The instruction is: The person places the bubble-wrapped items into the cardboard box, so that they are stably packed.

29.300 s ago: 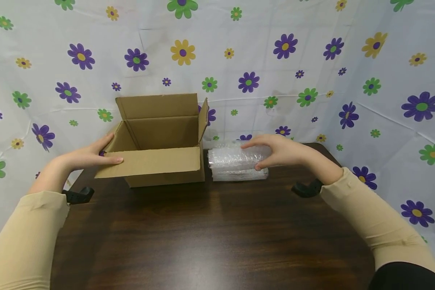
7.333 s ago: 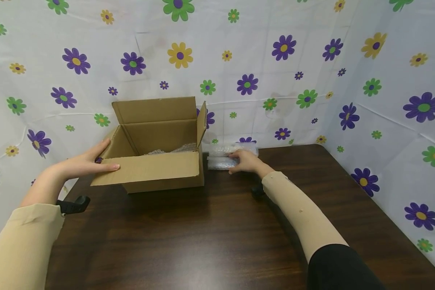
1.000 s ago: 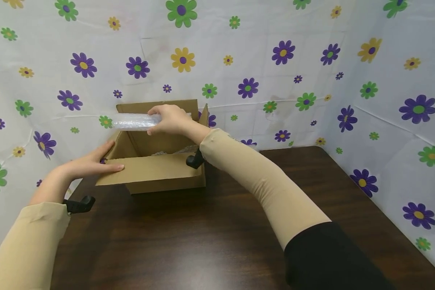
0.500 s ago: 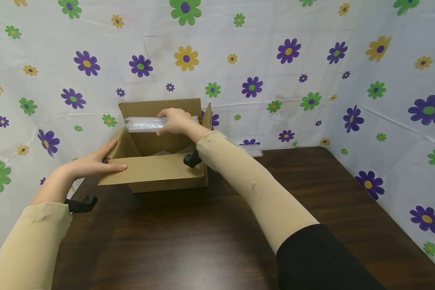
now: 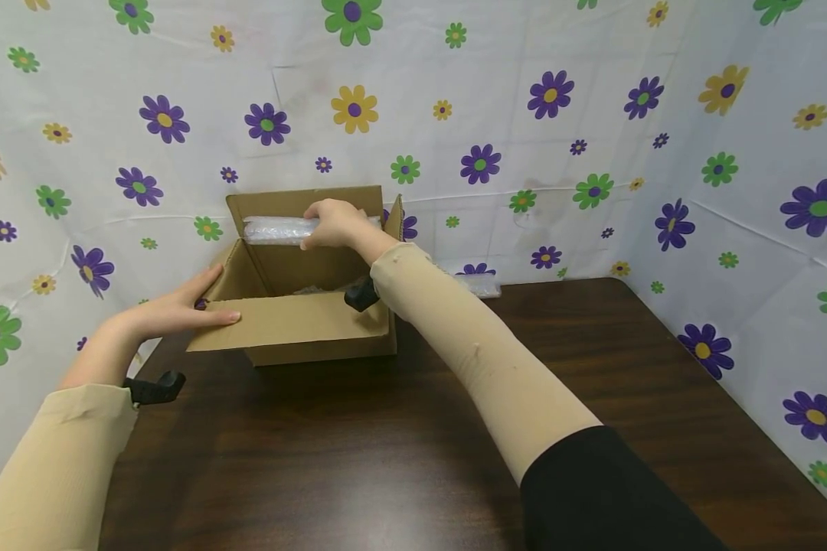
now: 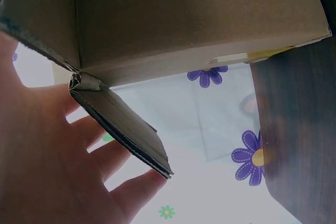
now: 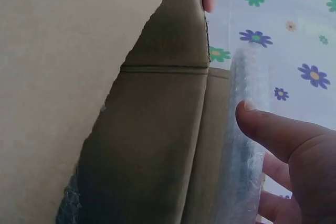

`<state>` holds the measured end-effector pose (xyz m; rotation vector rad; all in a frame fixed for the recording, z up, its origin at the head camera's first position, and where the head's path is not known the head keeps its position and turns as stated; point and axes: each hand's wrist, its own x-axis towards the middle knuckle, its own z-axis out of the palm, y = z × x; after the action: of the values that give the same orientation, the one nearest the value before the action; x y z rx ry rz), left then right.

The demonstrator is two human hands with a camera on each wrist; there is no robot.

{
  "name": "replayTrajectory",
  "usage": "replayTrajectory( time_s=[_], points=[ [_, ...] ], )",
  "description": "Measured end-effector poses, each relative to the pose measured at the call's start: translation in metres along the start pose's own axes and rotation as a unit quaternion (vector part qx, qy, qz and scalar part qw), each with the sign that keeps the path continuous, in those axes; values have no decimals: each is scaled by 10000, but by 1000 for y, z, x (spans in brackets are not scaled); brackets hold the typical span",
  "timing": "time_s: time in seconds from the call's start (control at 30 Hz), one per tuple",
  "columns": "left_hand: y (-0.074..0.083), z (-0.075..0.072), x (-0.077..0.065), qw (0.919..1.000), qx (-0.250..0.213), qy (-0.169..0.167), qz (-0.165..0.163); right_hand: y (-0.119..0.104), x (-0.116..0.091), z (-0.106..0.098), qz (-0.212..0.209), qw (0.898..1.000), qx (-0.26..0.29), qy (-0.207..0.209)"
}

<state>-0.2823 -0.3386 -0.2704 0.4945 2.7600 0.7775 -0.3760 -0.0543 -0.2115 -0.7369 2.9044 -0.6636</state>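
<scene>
My left hand point(image 5: 168, 310) grips the near left corner of an open cardboard box point(image 5: 289, 321), thumb on the front flap and fingers outside the left side flap. In the left wrist view, the fingers point(image 6: 110, 156) lie behind that flap. My right hand point(image 5: 344, 229) pinches a long, clear bubble-wrapped bundle point(image 5: 279, 231) between thumb and fingers. It hangs level above the box opening, in front of the raised back flap. The right wrist view shows the thumb point(image 7: 257, 119) pressing one side of the bundle. More bubble wrap point(image 5: 308, 291) shows inside the box, mostly hidden by the front flap.
Another bubble-wrapped bundle point(image 5: 482, 286) lies on the dark wooden table point(image 5: 386, 444) right of the box, partly behind my right forearm. A flower-patterned cloth point(image 5: 427, 84) hangs behind. The right flap point(image 5: 394, 218) of the box stands up.
Earlier, bundles lay right of the box; since then bubble wrap has appeared inside it. My right hand has carried one over from the table. Lately that bundle shifts slightly rightward and up; my left hand stays put.
</scene>
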Motion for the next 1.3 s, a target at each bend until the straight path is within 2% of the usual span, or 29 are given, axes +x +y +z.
replayTrajectory(
  time_s=[0.3, 0.73, 0.97, 1.1, 1.3],
  points=[
    [1, 0, 0, 10000, 27, 2, -16, 6, 5, 7, 203, 9996, 95, -148],
    [1, 0, 0, 10000, -48, -42, -25, 12, 10, 22, 102, 9995, -43, -286],
    [0, -1, 0, 10000, -50, -31, -57, 14, 12, 23, -219, 9996, -35, -192],
    [0, -1, 0, 10000, -72, -27, -44, 17, 13, 22, -255, 9995, -86, -179],
    [0, -1, 1, 9999, -104, -31, -13, 19, 6, 18, -444, 9985, 242, -201]
  ],
)
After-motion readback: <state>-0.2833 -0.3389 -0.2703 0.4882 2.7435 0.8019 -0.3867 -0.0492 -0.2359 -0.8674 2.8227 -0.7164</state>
